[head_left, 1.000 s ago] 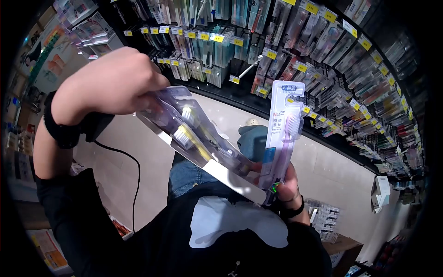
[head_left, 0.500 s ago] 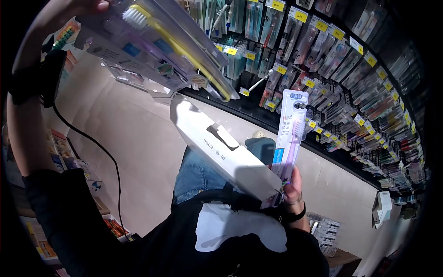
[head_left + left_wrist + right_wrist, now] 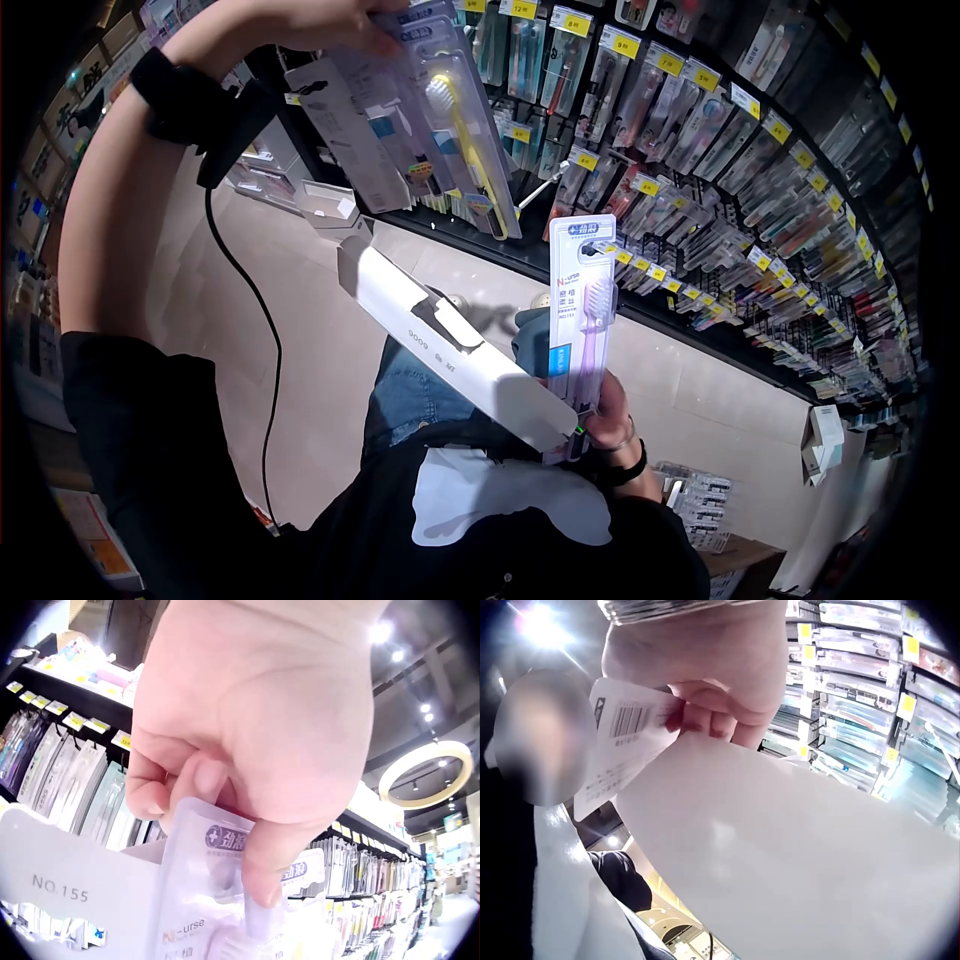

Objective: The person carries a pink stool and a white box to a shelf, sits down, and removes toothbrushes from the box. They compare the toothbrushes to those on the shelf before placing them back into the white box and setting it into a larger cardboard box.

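Note:
Raised in front of the rack, my left hand point(image 3: 300, 24) grips several packaged toothbrushes by their top ends. A yellow toothbrush point(image 3: 463, 135) shows through the nearest clear pack. In the left wrist view the thumb and fingers pinch the packs point(image 3: 199, 877), beside a card marked NO.155 point(image 3: 67, 892). Low at the front of the body, my right hand point(image 3: 612, 412) holds an upright pack with a purple toothbrush point(image 3: 592, 320). That same hand also grips the near end of a long white box point(image 3: 470, 375), which slants up to the left with a torn opening in its side.
A rack of hanging toothbrush packs point(image 3: 700, 210) with yellow price tags curves along the far side. A white carton point(image 3: 330, 205) stands on the floor by its foot. A black cable point(image 3: 272, 340) hangs from the left wrist. Another carton point(image 3: 823, 440) sits at far right.
My left hand has lifted the toothbrush packs up from the white box and swung them out in front of the rack. My right hand keeps its hold on the box and purple toothbrush pack.

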The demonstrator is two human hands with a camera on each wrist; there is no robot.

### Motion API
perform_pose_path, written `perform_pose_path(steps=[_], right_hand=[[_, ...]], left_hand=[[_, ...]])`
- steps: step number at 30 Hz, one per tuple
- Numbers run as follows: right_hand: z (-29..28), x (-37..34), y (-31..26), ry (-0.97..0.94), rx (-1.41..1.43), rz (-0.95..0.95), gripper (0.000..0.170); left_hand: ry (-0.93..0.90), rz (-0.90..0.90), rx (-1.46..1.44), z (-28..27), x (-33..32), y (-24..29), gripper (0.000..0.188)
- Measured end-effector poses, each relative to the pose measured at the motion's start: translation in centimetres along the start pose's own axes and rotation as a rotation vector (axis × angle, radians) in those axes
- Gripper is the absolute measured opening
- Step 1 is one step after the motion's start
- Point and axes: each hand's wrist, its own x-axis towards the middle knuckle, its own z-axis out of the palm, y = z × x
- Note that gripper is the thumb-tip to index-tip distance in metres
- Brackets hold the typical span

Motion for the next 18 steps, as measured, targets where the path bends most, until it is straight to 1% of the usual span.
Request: perform_pose_path(steps=[1, 2, 3, 5, 6, 7, 9, 10, 12, 13, 16, 17, 18], right_hand=[[0.0, 0.0, 0.1, 0.004, -0.015, -0.015, 0.054], [0.0, 0.0, 0.2, 0.01, -0.031, -0.031, 0.053], [-0.2, -0.2, 0.5, 0.018, -0.063, 0.002, 0.054], [-0.6, -0.5, 0.8, 0.037, -0.128, 0.064, 0.054], [-0.7, -0.5, 0.7, 0.016, -0.067, 0.066, 0.054], [-0.6, -0.4, 0.4, -0.006, -0.006, 0.07, 0.055], [-0.2, -0.2, -0.4, -0.073, 0.151, 0.063, 0.055], [0.0, 0.0, -0.7, -0.092, 0.132, 0.067, 0.055], [0.5, 0.2, -1.4, -0.129, 0.098, 0.075, 0.056], [0.7, 0.6, -2.9, -0.249, 0.064, 0.146, 0.047], [1.4, 3.1, -3.2, -0.573, -0.328, -0.35, 0.035], [1.5, 2.9, -3.3, -0.605, -0.342, -0.283, 0.03], [1.6, 3.2, -3.3, -0.672, -0.321, -0.276, 0.031]], left_hand=[[-0.031, 0.005, 0.125, 0.2, 1.1, 0.3, 0.021], [-0.002, 0.086, 0.032, 1.2, 2.1, -0.4, 0.022], [0.012, 0.112, 0.032, 2.3, 3.3, -0.7, 0.022], [0.016, 0.15, 0.076, 3.0, 4.7, 0.5, 0.023], [0.006, 0.159, 0.121, 3.2, 5.4, 1.3, 0.024], [0.001, 0.21, 0.05, 3.6, 6.2, 1.5, 0.025], [-0.033, 0.172, 0.065, 4.3, 7.6, 2.3, 0.031], [-0.052, 0.151, 0.072, 4.4, 8.2, 2.9, 0.035], [-0.087, 0.178, 0.041, 4.9, 9.2, 4.0, 0.035], [-0.105, 0.186, 0.011, 5.5, 10.0, 4.5, 0.036], [-0.192, 0.237, -0.052, 7.8, 12.1, 6.7, 0.034], [-0.218, 0.256, -0.058, 8.8, 12.7, 7.7, 0.034], [-0.243, 0.276, -0.066, 10.0, 13.3, 8.5, 0.034]])
